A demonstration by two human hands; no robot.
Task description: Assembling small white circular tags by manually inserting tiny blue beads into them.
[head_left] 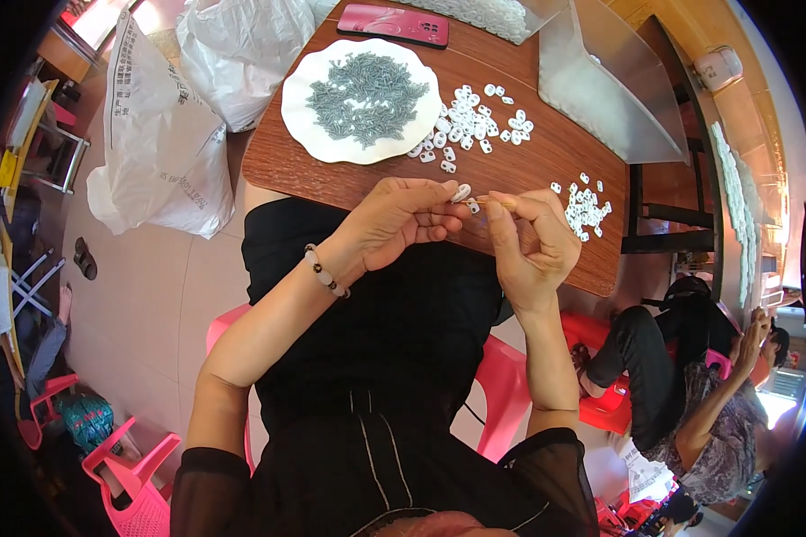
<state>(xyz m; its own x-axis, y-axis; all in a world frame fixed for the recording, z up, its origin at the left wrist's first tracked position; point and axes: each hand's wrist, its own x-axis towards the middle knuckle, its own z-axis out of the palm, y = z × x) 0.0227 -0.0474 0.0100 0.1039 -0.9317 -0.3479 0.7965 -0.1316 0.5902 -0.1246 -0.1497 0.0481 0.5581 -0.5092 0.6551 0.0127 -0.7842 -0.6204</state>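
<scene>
Over the brown wooden counter [546, 166], the left hand [398, 213] firmly pinches a small white oval piece [461, 192], the right hand [537, 246] a thin tan stick [481, 202]; loosened fingers could drop either.

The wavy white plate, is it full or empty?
Quite full: a wide heap of small grey pieces covers the middle of the wavy white plate, leaving its rim bare.

- scalloped white plate [297, 107]: 1;
- small grey rods [364, 89]: 1 heap, uncountable singly;
- white two-holed pieces [457, 134]: dozens, exact count unclear;
- pink smartphone [392, 25]: 1;
- beaded bracelet [323, 277]: 1;
- white sacks [157, 134]: at least 2
</scene>
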